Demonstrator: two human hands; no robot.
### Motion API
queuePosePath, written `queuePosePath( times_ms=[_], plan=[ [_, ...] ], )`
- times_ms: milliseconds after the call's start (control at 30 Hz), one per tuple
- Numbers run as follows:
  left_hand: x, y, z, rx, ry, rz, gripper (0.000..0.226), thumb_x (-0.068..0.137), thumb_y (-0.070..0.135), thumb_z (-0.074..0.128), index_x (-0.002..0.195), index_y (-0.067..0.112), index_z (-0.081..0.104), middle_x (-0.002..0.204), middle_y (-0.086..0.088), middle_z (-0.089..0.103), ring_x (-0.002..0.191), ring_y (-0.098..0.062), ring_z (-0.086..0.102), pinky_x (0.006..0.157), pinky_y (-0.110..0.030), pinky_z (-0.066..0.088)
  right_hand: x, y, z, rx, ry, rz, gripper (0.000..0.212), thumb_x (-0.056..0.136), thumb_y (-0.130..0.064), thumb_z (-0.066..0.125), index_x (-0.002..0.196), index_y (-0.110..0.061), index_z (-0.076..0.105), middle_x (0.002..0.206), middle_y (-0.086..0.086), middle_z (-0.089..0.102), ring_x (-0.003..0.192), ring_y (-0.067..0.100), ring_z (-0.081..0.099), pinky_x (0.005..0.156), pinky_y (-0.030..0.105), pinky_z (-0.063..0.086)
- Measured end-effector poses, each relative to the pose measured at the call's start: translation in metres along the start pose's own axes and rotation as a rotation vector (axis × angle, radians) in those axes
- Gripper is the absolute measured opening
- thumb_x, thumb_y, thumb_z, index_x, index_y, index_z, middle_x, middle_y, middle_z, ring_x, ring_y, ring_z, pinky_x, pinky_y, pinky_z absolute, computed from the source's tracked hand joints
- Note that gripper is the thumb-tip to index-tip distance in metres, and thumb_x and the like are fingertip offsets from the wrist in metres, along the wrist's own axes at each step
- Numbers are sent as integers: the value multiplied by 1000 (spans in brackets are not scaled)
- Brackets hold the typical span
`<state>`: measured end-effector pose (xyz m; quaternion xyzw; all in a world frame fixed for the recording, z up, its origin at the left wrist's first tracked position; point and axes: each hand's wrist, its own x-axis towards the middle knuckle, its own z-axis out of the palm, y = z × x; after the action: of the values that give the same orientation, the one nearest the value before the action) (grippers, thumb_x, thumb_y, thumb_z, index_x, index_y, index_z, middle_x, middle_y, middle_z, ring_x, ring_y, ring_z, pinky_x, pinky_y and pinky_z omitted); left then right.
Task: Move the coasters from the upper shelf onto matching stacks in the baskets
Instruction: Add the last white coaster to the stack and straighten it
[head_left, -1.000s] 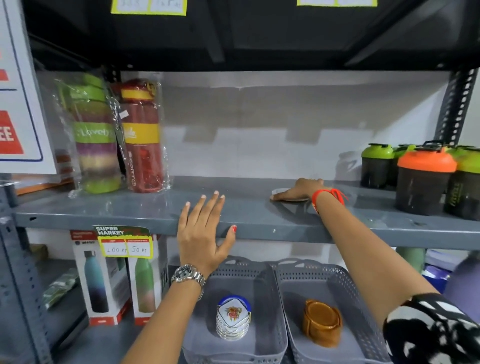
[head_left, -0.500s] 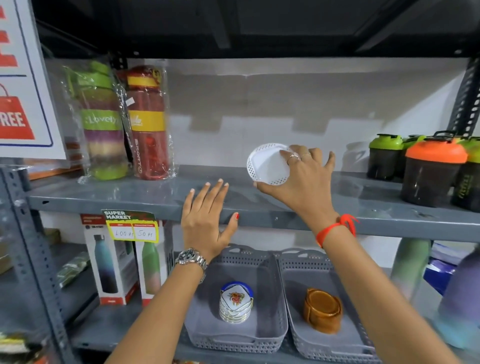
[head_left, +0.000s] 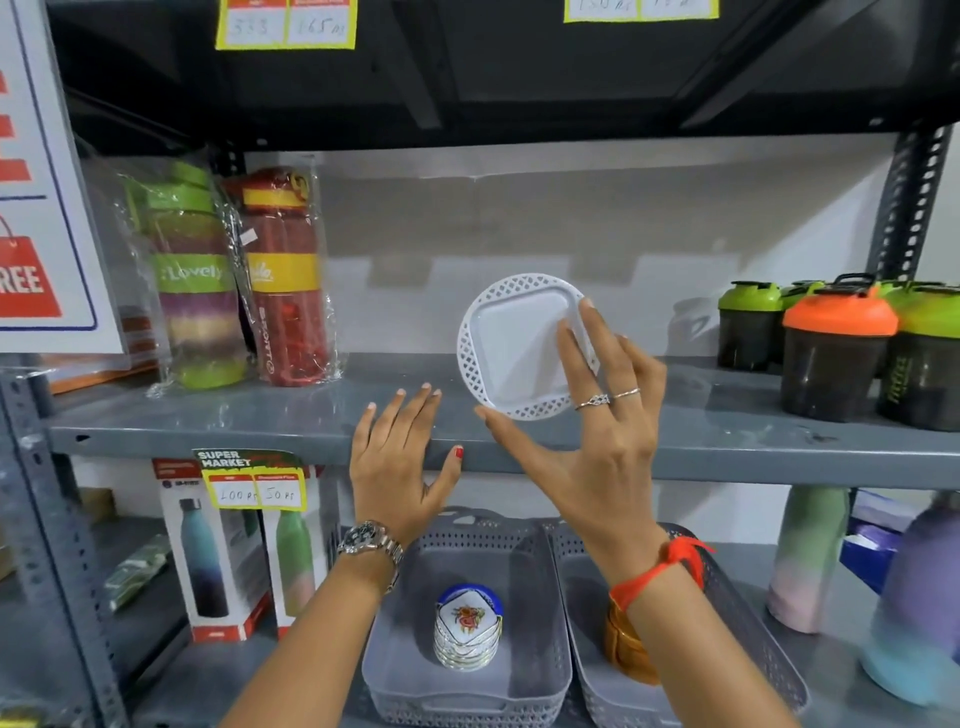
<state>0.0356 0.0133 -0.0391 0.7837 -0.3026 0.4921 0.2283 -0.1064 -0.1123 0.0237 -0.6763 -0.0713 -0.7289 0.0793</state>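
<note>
Right hand (head_left: 597, 447) pinches a white coaster (head_left: 511, 353) upright above the shelf's (head_left: 260, 426) front edge; left hand (head_left: 397, 462), fingers spread, rests on that edge; baskets (head_left: 467, 540) below hold stacks (head_left: 467, 631).

The light is bright and even, and it seems to come from in front and above. The underside of the top shelf (head_left: 519, 78) stays dark. Soft grey shadows fall on the white back wall (head_left: 519, 218). The clear wrap on the bottles (head_left: 234, 280) at the left shines with small white glints. The grey shelf (head_left: 727, 436) has a dull shine. Straight posts bend near the edges. The pastel bottles (head_left: 904, 597) at the near right look smeared, perhaps from motion.
</note>
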Motion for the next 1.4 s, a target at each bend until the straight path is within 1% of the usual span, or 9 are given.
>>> queuePosePath(
  times_ms=[100,167,300,400,600,767,1067,1233,1400],
  plan=[
    [-1,0,-1,0,19,5,57,86,47,39,128,13,55,132,-3,56,124,-25,49,110,-40,22,-3,-4,-1,72,-12,102,70,72,-42,78,123,2,58,136,14,48,115,25,45,103,23,38],
    [-1,0,0,-3,45,16,55,86,46,42,127,12,56,131,-3,57,123,-24,50,109,-41,26,-4,-9,-2,252,-47,312,68,69,-44,76,125,-8,60,139,7,51,121,14,44,103,16,36],
    [0,-1,1,-3,57,25,54,86,45,42,128,13,55,131,-1,56,124,-23,48,109,-40,25,3,-18,-8,1012,-65,900,44,63,-39,78,104,-26,71,117,-2,68,111,7,62,90,23,53],
    [-1,-1,3,8,61,23,55,87,45,40,129,12,55,132,-3,56,125,-23,48,110,-41,24,8,-22,-12,1448,-114,1177,37,72,-46,71,101,-23,75,112,1,71,107,17,65,91,31,56],
    [0,-5,9,8,101,33,55,87,46,40,129,14,53,133,-3,55,125,-23,47,111,-40,23,13,-24,-23,1945,-181,1379,71,74,-54,61,127,-8,59,128,19,61,114,38,60,88,41,56],
    [-1,-6,13,-4,148,55,54,87,47,40,129,16,50,131,-4,57,124,-23,47,111,-40,24,10,-22,-25,2011,-244,1308,66,71,-55,64,119,-10,66,127,19,62,112,38,62,88,40,56],
    [-3,-7,12,-4,140,58,66,93,57,21,127,12,55,132,-5,56,124,-24,48,110,-42,24,-48,-15,-17,1972,-382,1528,68,71,-50,74,124,-10,63,130,19,60,110,38,62,92,39,55],
    [-5,-6,12,40,159,59,54,88,46,40,127,13,56,131,-3,57,123,-24,50,110,-41,25,-125,-4,-12,1800,-527,1901,70,72,-47,75,126,-6,60,134,23,56,111,43,60,92,43,53],
    [-5,-3,11,26,173,48,53,86,43,42,126,12,58,130,-3,58,122,-24,52,109,-44,29,-190,11,16,1327,-393,2395,55,76,-43,67,109,1,65,111,25,67,105,42,61,76,50,57]
  ],
)
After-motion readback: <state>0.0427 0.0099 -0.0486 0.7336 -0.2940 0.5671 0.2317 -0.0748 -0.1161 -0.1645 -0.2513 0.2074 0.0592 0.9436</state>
